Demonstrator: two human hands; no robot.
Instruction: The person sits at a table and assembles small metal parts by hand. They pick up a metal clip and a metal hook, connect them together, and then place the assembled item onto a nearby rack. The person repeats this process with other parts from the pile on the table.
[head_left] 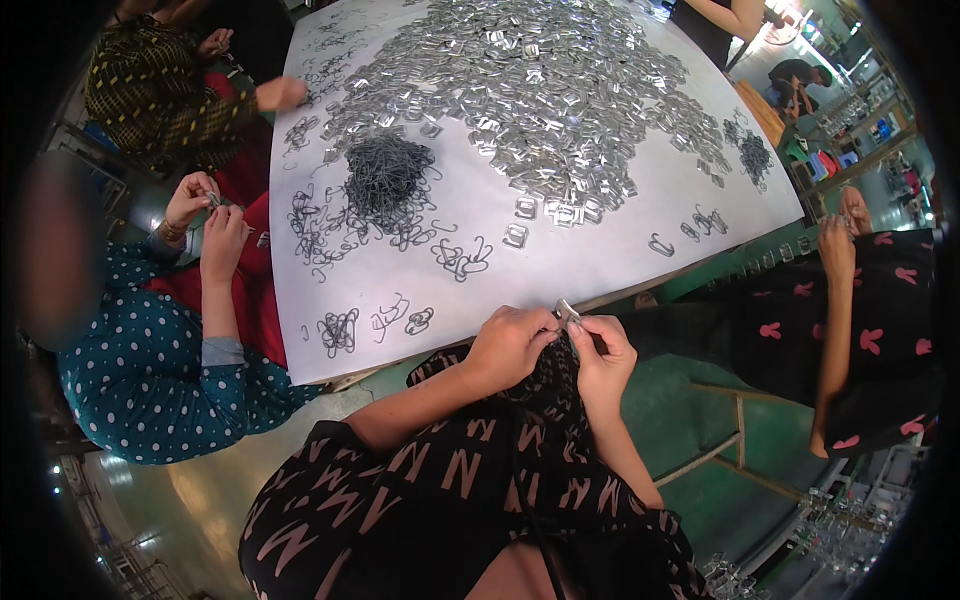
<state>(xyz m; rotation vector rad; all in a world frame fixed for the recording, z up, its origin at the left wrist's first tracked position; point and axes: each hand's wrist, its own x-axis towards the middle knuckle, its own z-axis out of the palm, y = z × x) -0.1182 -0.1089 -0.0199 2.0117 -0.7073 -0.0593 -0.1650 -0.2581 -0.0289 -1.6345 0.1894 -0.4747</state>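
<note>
My left hand (510,347) and my right hand (604,362) meet just off the table's near edge. Between their pinched fingertips is a small flat silver metal buckle (566,311), tilted up. The fingers partly cover it, and I cannot make out whether a wire piece is in there too. Beyond my hands, a few loose square buckles (515,236) lie on the white-covered table (560,268). Bent wire hooks (462,259) are scattered to the left, with a small cluster of wire hooks (338,331) close to the near left corner.
A large heap of shiny buckles (540,95) fills the far middle, beside a dark mound of wire hooks (388,178). Co-workers' hands (222,215) are busy at the left side, and another worker's hands (845,225) at the right. A stool frame (738,430) stands on the green floor.
</note>
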